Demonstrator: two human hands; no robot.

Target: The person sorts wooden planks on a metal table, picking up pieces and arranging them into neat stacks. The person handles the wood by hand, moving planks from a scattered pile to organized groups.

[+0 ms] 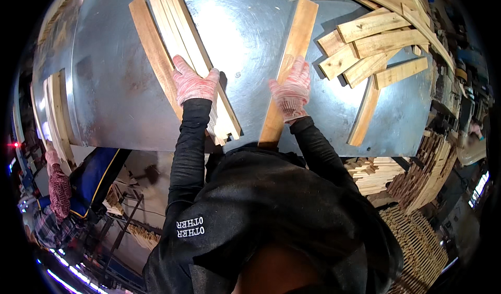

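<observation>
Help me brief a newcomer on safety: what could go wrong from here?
The strips under the left hand lie side by side with no visible tie, so an uneven push might spread them.

The board under the right hand lies on a shiny metal table, so it could skid.

The pile at the right is loosely crisscrossed; a bump might send pieces sliding.

On our table (109,85), a slat bundle (182,38) lies at eleven o'clock, under our left hand (194,85). We have a plank (300,36) at one, a board pile (391,42) at two.
</observation>
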